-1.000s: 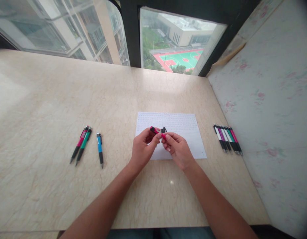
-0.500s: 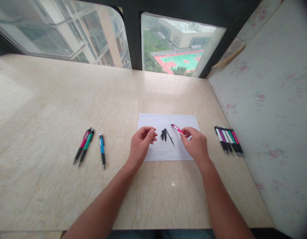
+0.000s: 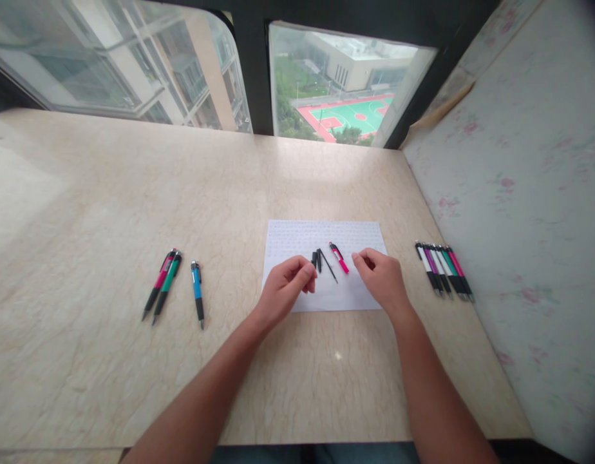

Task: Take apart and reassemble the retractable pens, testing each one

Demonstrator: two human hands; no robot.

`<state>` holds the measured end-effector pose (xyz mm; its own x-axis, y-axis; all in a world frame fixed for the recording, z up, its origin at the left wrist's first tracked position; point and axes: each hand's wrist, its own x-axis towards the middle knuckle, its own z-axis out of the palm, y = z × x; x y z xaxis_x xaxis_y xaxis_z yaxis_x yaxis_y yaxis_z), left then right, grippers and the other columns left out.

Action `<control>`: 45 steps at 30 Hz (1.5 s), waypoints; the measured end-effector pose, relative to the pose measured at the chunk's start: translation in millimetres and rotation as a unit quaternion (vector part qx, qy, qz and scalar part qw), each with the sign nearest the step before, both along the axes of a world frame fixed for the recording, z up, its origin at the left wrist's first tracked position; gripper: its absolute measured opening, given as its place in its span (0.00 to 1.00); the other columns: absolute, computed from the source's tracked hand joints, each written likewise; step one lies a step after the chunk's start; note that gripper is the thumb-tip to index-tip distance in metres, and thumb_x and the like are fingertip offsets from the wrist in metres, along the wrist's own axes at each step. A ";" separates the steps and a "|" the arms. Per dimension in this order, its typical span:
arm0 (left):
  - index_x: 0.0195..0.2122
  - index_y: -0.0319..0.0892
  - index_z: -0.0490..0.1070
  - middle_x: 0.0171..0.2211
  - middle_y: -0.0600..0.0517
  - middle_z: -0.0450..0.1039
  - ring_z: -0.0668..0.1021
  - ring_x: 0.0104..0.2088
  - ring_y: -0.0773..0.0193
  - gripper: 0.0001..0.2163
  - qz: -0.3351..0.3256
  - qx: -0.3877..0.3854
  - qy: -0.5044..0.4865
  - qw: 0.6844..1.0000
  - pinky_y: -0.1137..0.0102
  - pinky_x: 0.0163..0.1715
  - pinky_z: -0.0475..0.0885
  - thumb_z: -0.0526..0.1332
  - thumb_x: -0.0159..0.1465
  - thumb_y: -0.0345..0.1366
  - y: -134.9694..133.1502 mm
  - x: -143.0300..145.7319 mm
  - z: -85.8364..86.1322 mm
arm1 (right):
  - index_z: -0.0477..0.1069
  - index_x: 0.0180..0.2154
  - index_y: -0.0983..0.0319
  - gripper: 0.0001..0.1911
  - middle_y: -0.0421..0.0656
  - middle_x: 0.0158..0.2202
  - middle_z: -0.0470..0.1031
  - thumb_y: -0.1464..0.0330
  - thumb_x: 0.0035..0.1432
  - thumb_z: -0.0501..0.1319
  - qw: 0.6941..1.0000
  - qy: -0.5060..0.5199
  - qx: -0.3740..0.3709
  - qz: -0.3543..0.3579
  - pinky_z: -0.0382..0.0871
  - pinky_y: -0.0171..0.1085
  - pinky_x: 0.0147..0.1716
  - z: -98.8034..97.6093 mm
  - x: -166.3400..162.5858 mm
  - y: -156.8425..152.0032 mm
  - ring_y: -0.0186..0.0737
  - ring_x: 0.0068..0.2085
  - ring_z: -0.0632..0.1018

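Observation:
My left hand (image 3: 290, 287) is over the left part of the white sheet of paper (image 3: 321, 299), its thumb and fingers closed together. Whether it holds anything small is hidden. Just beyond its fingertips lie two short black pen parts (image 3: 319, 260), the nearer one partly covered. Beside them rests a thin black pen refill (image 3: 329, 267). A pink pen barrel with a black top (image 3: 339, 259) lies slanted on the paper. To its right, my right hand (image 3: 382, 280) is closed with thumb and forefinger together, apart from the barrel, with nothing visible in the fingers.
On the left of the marbled tabletop (image 3: 109, 380) lie a pink pen (image 3: 159, 283), a green pen (image 3: 168, 285) and a blue pen (image 3: 198, 293). Several pens (image 3: 443, 270) lie in a row at right, near the papered wall (image 3: 519, 225). Windows stand behind.
My right hand has let go of the pink barrel, which now lies on the paper. My left hand has moved right, closer to the black parts.

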<state>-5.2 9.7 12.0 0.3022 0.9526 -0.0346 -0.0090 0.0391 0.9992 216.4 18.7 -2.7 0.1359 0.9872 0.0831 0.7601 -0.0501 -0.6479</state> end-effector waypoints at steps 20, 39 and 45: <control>0.24 0.41 0.66 0.20 0.55 0.64 0.65 0.22 0.69 0.17 -0.256 0.089 0.143 0.952 0.72 0.25 0.58 0.53 0.68 0.42 -15.5 15.3 -3.7 | 0.67 0.23 0.61 0.16 0.36 0.19 0.65 0.59 0.58 0.58 0.980 0.196 -0.017 0.012 0.58 0.34 0.24 -5.8 11.0 8.3 0.33 0.22 0.65; 0.36 0.40 0.73 0.31 0.49 0.74 0.74 0.28 0.67 0.12 0.031 -0.038 -0.018 0.999 0.72 0.26 0.67 0.60 0.65 0.44 -5.1 13.5 -10.9 | 0.73 0.34 0.60 0.10 0.42 0.31 0.78 0.64 0.62 0.55 0.998 0.017 -0.009 0.056 0.63 0.36 0.31 8.4 -11.9 -4.7 0.37 0.29 0.74; 0.46 0.41 0.73 0.31 0.51 0.75 0.75 0.29 0.66 0.14 0.068 -0.060 -0.058 0.994 0.73 0.26 0.69 0.65 0.61 0.42 -3.0 15.5 -8.1 | 0.77 0.38 0.59 0.12 0.41 0.33 0.79 0.61 0.63 0.57 0.962 0.224 -0.043 0.150 0.67 0.35 0.30 17.3 -21.9 -8.7 0.36 0.30 0.75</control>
